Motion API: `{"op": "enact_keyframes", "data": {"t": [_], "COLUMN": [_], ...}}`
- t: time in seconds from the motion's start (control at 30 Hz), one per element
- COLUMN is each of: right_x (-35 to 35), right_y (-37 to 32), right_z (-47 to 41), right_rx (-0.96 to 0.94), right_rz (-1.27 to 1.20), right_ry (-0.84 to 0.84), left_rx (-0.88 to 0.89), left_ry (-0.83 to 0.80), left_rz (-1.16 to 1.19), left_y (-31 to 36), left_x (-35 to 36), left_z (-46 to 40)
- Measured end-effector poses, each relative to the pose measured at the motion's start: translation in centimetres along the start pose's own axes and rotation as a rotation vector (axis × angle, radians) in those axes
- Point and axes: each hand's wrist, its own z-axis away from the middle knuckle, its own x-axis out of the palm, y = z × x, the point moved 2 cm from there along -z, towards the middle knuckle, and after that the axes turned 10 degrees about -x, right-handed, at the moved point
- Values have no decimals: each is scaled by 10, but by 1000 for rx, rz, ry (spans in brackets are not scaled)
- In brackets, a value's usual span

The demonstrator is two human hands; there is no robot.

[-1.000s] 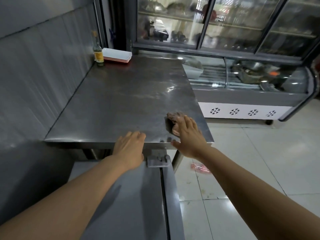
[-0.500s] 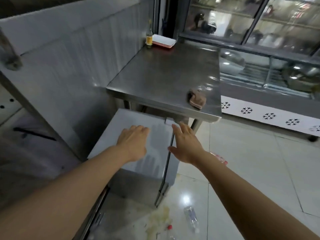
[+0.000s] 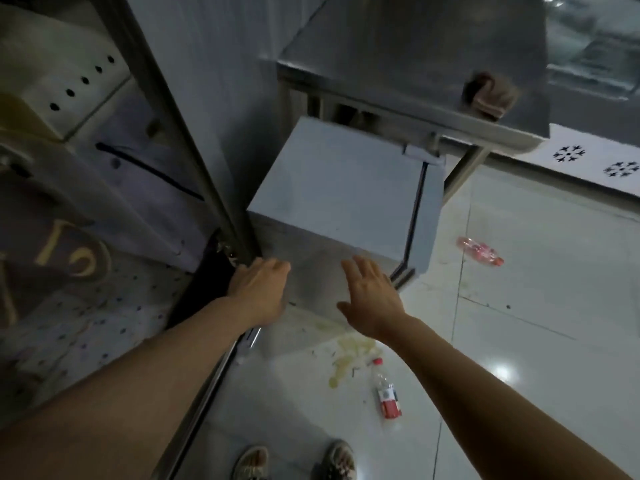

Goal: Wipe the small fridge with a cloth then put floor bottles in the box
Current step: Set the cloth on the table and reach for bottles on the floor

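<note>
The small grey fridge (image 3: 332, 192) stands under the steel table (image 3: 408, 50). A brown cloth (image 3: 490, 95) lies on the table's near right edge. My left hand (image 3: 259, 289) and my right hand (image 3: 372, 296) hover with straight fingers in front of the fridge's near side, holding nothing. On the floor a clear bottle with a red label and red cap (image 3: 386, 389) lies near my feet. A pink bottle (image 3: 479, 251) lies to the right of the fridge.
A yellowish spill (image 3: 349, 355) stains the tiles by the fridge's near corner. A metal rack post (image 3: 194, 147) and perforated shelves stand on the left. A white display freezer (image 3: 595, 161) with snowflake marks runs along the right. My shoes (image 3: 294, 462) show at the bottom.
My right hand left the cloth on the table. Both hands drew back and down to the fridge's near side as my view tilted toward the floor, bringing the bottles into sight.
</note>
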Motion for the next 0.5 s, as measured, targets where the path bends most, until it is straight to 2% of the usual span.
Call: {"op": "enact_keyframes", "data": {"t": [0.23, 0.5], "right_x": [130, 254], "right_y": [-24, -7], "right_z": [-15, -46], "right_rx": [93, 160], "right_rz": [-36, -69], "right_ry": [-148, -242], "left_rx": [-14, -94], "left_ry": [-157, -290], "left_rz": [-6, -19], "left_y": [-70, -118], "left_x": [113, 234], "left_z": [-13, -48]}}
